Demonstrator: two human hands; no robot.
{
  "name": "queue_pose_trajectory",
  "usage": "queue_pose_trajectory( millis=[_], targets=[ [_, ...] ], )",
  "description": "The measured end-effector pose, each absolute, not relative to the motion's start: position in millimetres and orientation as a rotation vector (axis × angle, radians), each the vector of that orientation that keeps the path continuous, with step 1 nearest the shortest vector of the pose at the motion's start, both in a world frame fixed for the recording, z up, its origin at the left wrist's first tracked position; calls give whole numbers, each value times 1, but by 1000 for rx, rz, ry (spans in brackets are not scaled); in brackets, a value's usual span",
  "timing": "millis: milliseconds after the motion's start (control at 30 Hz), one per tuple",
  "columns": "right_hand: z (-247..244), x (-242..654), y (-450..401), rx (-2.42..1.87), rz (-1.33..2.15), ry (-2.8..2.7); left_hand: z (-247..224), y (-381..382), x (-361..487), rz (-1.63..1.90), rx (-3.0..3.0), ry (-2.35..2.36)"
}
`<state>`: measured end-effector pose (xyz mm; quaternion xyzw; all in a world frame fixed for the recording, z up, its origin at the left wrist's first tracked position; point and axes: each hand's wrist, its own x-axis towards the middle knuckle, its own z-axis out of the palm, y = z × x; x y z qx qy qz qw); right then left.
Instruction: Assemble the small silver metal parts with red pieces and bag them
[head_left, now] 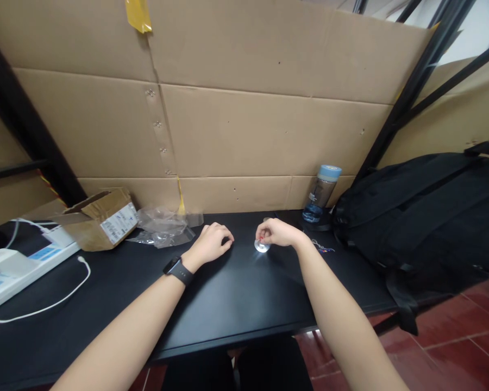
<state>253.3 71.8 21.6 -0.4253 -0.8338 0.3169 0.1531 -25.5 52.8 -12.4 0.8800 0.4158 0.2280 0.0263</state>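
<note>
My right hand point(280, 232) pinches a small clear, shiny round object point(262, 246) at its top, just above or on the black table. A bit of red shows at the fingertips; I cannot make out what it belongs to. Light glints off the table beneath the round object. To its left, my left hand point(214, 241) lies on the table, loosely bent, with a gap between thumb and fingers and nothing in it. A dark watch point(178, 269) is strapped round the left wrist.
Crumpled clear plastic bags point(163, 225) and an opened cardboard box point(106, 220) lie left, near a white power strip point(32, 266) with cables. A blue-lidded bottle point(320, 195), a small keychain-like item point(321, 247) and a black backpack point(427, 212) are right. Cardboard point(248, 130) walls the back.
</note>
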Motion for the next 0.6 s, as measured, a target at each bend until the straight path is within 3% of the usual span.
queue_pose_trajectory(
  millis=[333, 600],
  targets=[
    [12, 210, 66, -840, 1156, -1774, -9, 49, -10, 1143, 2205, 1084],
    [7, 211, 68, -761, 1249, -1747, -9, 53, -16, 1103, 2202, 908]
  ],
)
